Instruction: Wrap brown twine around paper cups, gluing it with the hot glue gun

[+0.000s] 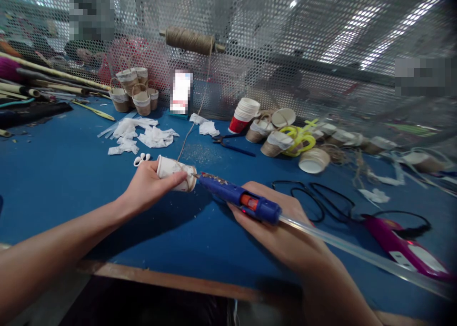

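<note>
My left hand (pixel 152 181) is closed around a white paper cup (pixel 169 167) tipped on its side, the thumb lying along its wall. Jute twine (pixel 188 134) runs from the cup up to a spool (pixel 189 39) on a rod at the mesh. In my right hand (pixel 271 221) is a blue glue gun (pixel 224 189), gripped from below, its tip at the cup's right end. Whether the tip touches the cup I cannot tell. A long clear glue stick (pixel 332 238) sticks out of the gun's back. My right fingers are partly hidden by the gun.
Crumpled white lace strips (pixel 155 136) lie behind the cup. Farther back stand small twine-wrapped baskets (pixel 142 102), stacked paper cups (pixel 244 114) and a phone (pixel 181 93). Blue-handled pliers (pixel 235 147) and yellow-handled scissors (pixel 302 143) lie centre-right. A black cord (pixel 317 192) leads to a magenta power strip (pixel 407 247).
</note>
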`<state>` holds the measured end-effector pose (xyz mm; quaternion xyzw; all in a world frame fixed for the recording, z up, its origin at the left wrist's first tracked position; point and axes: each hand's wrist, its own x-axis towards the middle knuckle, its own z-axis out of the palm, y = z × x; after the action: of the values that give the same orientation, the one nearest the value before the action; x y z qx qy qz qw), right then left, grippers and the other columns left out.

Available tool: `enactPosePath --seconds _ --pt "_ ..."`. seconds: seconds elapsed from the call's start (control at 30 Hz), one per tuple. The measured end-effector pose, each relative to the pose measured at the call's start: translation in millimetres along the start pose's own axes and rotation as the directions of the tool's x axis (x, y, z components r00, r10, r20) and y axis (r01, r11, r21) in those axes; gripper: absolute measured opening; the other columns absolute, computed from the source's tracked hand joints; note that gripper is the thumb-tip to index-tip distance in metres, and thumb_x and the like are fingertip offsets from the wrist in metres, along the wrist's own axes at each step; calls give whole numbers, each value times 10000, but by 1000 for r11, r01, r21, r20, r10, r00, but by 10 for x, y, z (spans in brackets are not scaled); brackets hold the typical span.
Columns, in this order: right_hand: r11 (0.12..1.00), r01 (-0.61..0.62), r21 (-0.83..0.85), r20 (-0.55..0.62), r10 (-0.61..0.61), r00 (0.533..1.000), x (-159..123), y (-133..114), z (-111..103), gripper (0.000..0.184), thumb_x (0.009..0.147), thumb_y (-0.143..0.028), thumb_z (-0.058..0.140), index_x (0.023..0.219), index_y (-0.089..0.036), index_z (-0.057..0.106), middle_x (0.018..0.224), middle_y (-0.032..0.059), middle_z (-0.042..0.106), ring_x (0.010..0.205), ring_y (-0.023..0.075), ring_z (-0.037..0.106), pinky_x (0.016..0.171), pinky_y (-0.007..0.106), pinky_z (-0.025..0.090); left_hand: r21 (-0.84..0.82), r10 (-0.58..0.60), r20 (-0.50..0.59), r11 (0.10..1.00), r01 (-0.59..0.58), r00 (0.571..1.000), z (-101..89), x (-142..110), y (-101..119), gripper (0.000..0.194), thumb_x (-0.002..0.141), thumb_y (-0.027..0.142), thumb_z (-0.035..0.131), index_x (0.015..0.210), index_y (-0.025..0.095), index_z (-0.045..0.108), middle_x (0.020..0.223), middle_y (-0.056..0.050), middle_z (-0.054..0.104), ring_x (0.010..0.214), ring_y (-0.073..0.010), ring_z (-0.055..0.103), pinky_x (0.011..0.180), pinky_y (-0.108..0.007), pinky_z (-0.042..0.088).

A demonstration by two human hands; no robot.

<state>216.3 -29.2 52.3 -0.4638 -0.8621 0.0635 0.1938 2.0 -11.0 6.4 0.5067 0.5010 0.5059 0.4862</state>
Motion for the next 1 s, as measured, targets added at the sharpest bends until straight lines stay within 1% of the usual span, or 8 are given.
enactPosePath --seconds 0.1,0.2,0.33,0.53,0.63,0.73,0.83,1.0 --pt "1000 12 18 8 -12 1000 -7 -10 -9 84 750 -188 509 671 -212 493 595 -38 536 479 94 472 468 204 346 -1 14 -6 1000 -14 1000 -5 4 -1 135 634 237 672 651 103 673 631 -51 700 514 -98 598 495 -168 482" --pt "999 14 33 14 -15 1000 -13 -18 -9 93 742 -178 506 658 -213 485 590 -39 530 464 90 456 471 206 349 -9 21 -35 1000 -21 999 -3 1 4 109 616 218 679 631 110 674 614 -42 698 502 -92 592 483 -159 478" --pt "1000 18 24 -14 -17 1000 -8 -17 -4 91 752 -196 502 663 -211 490 601 -33 539 488 96 476 479 213 351 -36 -19 -56 999 17 998 10 -2 17 105 602 211 686 633 112 676 606 -36 697 496 -93 592 485 -164 483" --pt "999 25 34 11 -26 1000 -12 -12 4 88 745 -188 501 664 -216 480 613 -29 543 511 106 497 481 221 358 -77 -77 -36 994 74 996 7 22 -3 139 593 231 700 645 106 670 615 -34 696 505 -95 596 506 -172 482" --pt "997 54 55 28 -56 998 -24 -6 11 89 753 -182 480 668 -212 477 629 -17 545 528 112 502 494 228 370 -86 -96 -16 992 95 995 -2 35 -20 174 599 257 699 677 105 671 626 -37 697 521 -109 606 520 -191 485" --pt "993 92 72 44 -95 995 -34 7 18 81 759 -174 472 684 -204 483 647 -6 543 548 113 497 506 228 379 -83 -115 -26 990 113 993 2 41 -20 170 596 257 694 665 104 667 606 -35 687 511 -112 601 517 -202 480" --pt "990 109 89 61 -115 991 -46 20 24 56 754 -175 483 703 -197 490 675 5 543 574 117 495 516 231 385 -81 -124 -46 989 120 991 8 44 -17 154 590 246 690 645 105 662 579 -28 674 491 -105 588 505 -202 470" --pt "988 124 95 60 -130 990 -63 26 33 59 757 -157 467 717 -199 475 679 6 536 583 117 498 518 231 382 -71 -114 -42 991 111 993 -1 51 -26 164 587 252 692 654 106 663 582 -30 672 491 -107 585 507 -211 471"
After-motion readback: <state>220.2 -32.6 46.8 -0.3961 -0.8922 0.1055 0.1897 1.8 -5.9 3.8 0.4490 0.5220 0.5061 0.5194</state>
